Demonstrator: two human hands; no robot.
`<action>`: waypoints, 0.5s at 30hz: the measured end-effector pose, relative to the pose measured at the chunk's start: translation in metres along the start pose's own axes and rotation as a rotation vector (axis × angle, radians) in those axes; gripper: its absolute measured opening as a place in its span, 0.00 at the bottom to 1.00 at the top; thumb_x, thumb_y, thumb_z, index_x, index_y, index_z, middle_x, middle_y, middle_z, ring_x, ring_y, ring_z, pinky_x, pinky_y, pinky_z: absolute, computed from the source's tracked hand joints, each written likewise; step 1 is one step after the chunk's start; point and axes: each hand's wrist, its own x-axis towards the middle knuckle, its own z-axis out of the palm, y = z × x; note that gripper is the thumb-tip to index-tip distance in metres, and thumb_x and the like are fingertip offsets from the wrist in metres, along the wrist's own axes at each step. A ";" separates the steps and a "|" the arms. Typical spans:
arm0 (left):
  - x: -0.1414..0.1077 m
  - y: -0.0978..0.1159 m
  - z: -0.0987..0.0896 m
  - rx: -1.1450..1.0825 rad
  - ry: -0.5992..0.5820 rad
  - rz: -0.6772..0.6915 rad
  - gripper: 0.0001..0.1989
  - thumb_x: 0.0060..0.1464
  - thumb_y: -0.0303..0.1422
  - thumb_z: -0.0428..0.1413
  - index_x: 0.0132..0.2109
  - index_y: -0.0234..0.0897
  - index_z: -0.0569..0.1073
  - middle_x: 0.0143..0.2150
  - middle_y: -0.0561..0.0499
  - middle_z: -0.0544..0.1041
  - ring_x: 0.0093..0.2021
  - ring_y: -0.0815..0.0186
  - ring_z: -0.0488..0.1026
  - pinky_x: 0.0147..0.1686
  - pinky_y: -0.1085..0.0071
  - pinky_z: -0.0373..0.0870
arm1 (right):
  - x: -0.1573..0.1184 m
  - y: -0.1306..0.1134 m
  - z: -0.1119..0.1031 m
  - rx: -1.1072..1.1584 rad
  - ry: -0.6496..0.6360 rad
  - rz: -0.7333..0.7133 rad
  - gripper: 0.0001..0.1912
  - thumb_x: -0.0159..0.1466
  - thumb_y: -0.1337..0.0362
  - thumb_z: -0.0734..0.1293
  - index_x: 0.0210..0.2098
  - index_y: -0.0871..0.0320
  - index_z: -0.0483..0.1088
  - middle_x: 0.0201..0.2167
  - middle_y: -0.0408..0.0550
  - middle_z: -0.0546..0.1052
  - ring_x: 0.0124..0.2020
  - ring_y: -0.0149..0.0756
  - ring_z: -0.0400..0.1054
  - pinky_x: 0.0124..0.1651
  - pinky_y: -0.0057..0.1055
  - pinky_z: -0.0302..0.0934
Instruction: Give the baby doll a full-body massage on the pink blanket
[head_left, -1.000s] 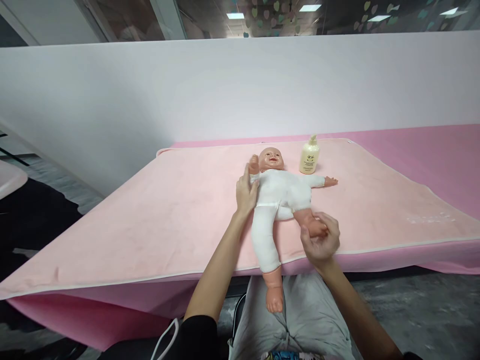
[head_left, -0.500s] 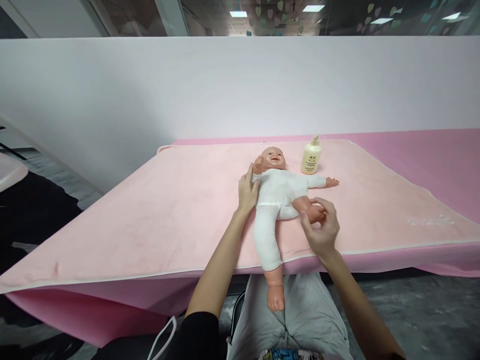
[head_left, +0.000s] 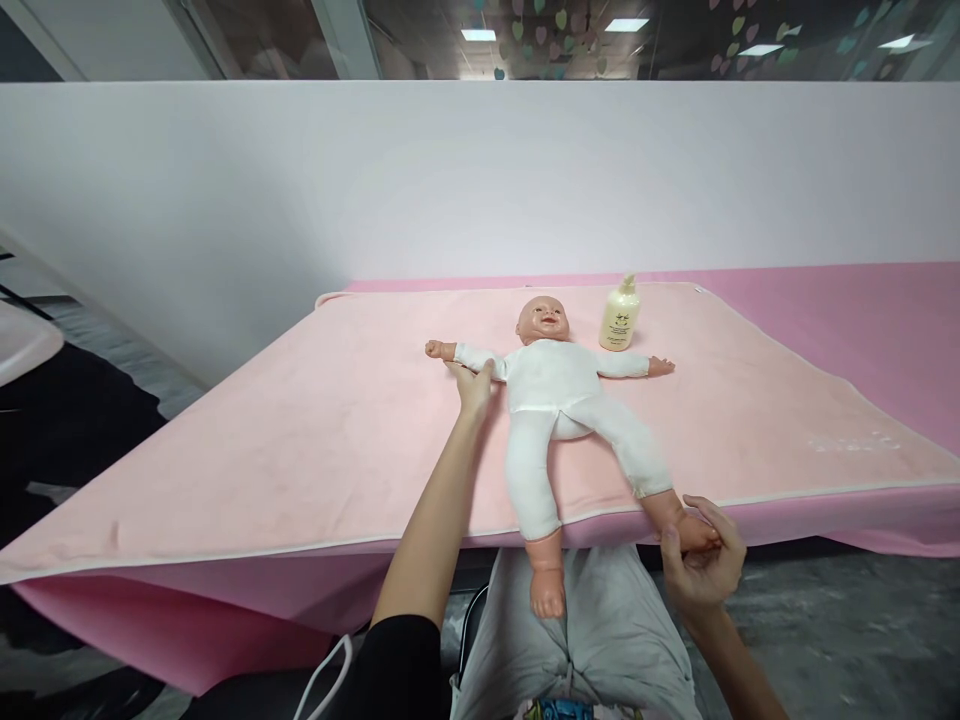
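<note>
A doll (head_left: 553, 380) in a white suit lies on its back across a pink blanket (head_left: 360, 440) on the table, head pointing away from the person and both arms spread wide. The left hand (head_left: 471, 385) has its grip around the doll's sleeved arm on that side, fingers under the forearm and thumb nearer the elbow; the doll's trunk lies just to the right of this grip. The right hand (head_left: 705, 565) has its grip closed on the doll's bare foot (head_left: 694, 533), held between thumb and fingers past the table's near edge, with the leg stretched out and the body up and to the left. The other foot (head_left: 547, 592) hangs over the edge, above the person's grey trousers (head_left: 615, 640). A pale yellow pump bottle (head_left: 619, 316) stands upright beside the head.
</note>
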 end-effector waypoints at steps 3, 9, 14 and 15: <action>-0.002 0.000 0.002 -0.064 -0.061 -0.128 0.49 0.44 0.26 0.57 0.64 0.36 0.32 0.61 0.37 0.57 0.57 0.63 0.63 0.53 0.68 0.64 | -0.013 0.006 -0.004 -0.021 -0.026 0.054 0.23 0.54 0.71 0.66 0.49 0.59 0.61 0.38 0.53 0.70 0.40 0.40 0.67 0.37 0.41 0.66; -0.004 -0.004 0.003 0.055 -0.169 -0.120 0.63 0.36 0.27 0.63 0.63 0.36 0.22 0.61 0.37 0.59 0.57 0.59 0.63 0.55 0.61 0.60 | -0.025 0.012 -0.003 -0.047 -0.081 0.164 0.20 0.55 0.67 0.66 0.47 0.59 0.61 0.39 0.54 0.70 0.43 0.42 0.67 0.41 0.44 0.66; -0.005 -0.002 0.002 0.223 -0.112 0.001 0.59 0.38 0.28 0.62 0.65 0.34 0.28 0.58 0.37 0.63 0.57 0.54 0.63 0.56 0.57 0.58 | -0.012 0.011 0.003 -0.088 -0.082 0.150 0.19 0.55 0.67 0.66 0.46 0.59 0.62 0.38 0.53 0.70 0.41 0.41 0.67 0.40 0.43 0.66; -0.006 -0.002 0.001 0.241 -0.103 0.015 0.57 0.38 0.28 0.62 0.65 0.35 0.30 0.59 0.37 0.62 0.57 0.54 0.63 0.56 0.57 0.57 | -0.009 0.010 0.004 -0.102 -0.088 0.144 0.18 0.55 0.67 0.66 0.46 0.59 0.62 0.38 0.53 0.70 0.41 0.41 0.67 0.39 0.42 0.66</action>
